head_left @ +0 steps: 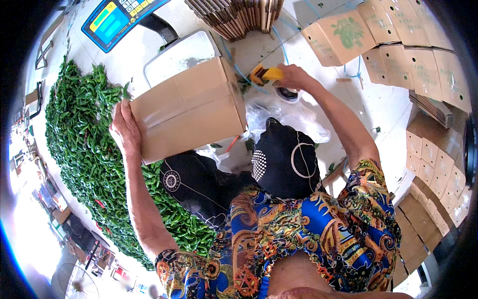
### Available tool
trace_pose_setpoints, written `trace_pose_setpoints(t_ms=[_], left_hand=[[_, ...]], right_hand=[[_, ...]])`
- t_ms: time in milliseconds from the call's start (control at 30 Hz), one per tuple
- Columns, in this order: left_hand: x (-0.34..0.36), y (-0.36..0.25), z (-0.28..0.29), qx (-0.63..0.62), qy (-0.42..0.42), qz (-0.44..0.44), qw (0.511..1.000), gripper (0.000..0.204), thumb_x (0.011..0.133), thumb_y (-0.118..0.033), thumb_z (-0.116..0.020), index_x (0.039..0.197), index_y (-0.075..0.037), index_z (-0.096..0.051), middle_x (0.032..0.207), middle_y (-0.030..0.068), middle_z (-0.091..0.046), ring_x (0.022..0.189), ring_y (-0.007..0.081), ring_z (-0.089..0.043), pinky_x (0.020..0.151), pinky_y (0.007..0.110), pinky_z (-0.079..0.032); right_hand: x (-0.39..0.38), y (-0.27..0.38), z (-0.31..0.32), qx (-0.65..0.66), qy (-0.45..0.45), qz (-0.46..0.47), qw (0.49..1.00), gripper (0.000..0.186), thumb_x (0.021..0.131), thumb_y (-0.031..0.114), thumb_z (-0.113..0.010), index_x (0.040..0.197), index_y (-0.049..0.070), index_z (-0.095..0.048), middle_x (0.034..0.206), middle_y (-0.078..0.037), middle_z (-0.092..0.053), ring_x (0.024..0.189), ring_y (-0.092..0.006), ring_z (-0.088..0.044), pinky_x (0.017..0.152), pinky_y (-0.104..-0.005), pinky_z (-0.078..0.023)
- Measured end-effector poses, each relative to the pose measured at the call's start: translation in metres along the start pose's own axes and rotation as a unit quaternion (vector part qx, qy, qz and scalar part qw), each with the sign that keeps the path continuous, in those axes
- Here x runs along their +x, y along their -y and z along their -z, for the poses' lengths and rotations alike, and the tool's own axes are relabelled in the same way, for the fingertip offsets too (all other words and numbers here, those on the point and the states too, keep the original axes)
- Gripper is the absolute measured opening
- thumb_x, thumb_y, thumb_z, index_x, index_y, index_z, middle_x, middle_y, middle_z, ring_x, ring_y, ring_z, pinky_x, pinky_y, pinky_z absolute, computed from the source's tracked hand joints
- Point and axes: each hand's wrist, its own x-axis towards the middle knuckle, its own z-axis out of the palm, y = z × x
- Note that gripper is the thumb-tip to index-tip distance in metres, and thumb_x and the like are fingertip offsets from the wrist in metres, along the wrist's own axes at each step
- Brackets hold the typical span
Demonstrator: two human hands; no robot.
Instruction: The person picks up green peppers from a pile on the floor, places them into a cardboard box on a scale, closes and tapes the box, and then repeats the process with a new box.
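Note:
A brown cardboard box (189,107) lies before me, a shiny strip of clear tape along its upward side. My left hand (125,130) grips its left end, fingers over the edge and palm against the side. To the right of the box, my right hand (294,77) is closed around the yellow handle of a tape dispenser (266,74), which is apart from the box. Under that hand, a round dark-and-white object (287,94) is partly hidden. Crumpled clear plastic (303,119) lies between the box and my knees.
A big heap of green peppers (84,134) spreads along the left. Behind the box stands a scale with a metal platform (174,62) and a blue display (117,22). Flattened cartons (236,17) lie at the far side; stacked printed boxes (393,30) line the right. Blue strapping (285,45) crosses the floor.

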Motion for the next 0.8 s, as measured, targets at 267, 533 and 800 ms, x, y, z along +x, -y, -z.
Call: trace_pose_setpoints(t_ms=[267, 533, 800], left_hand=[[-0.002, 0.021, 0.01, -0.02, -0.029, 0.001, 0.999, 0.049, 0.107, -0.044, -0.041, 0.106, -0.002, -0.067, 0.07, 0.0182, -0.064, 0.055, 0.026, -0.054, 0.056, 0.038, -0.046], [-0.004, 0.038, 0.018, -0.056, -0.03, 0.012, 0.998, 0.045, 0.109, -0.037, -0.037, 0.107, -0.004, -0.067, 0.078, 0.0166, -0.067, 0.063, 0.0238, -0.058, 0.063, 0.036, -0.049], [-0.011, 0.064, 0.021, -0.133, -0.05, 0.093, 0.985, 0.05, 0.106, -0.045, -0.043, 0.105, 0.0, -0.065, 0.073, 0.0113, -0.061, 0.067, 0.0161, -0.049, 0.064, 0.033, -0.045]], right_hand=[[0.024, -0.071, -0.046, 0.182, -0.077, -0.154, 0.968, 0.071, 0.079, 0.058, -0.074, 0.123, 0.005, -0.056, 0.102, -0.024, -0.07, 0.1, -0.0405, -0.067, 0.086, -0.0463, -0.053], [-0.011, 0.118, -0.015, 0.373, -0.307, 0.187, 0.855, 0.043, 0.095, 0.035, -0.059, 0.129, 0.009, -0.058, 0.133, -0.02, -0.054, 0.125, -0.0355, -0.051, 0.103, -0.0521, -0.041], [0.06, 0.193, -0.01, 0.015, -0.494, 0.268, 0.827, 0.054, 0.1, 0.046, -0.052, 0.129, 0.001, -0.054, 0.139, -0.026, -0.049, 0.125, -0.035, -0.051, 0.105, -0.0468, -0.04]])
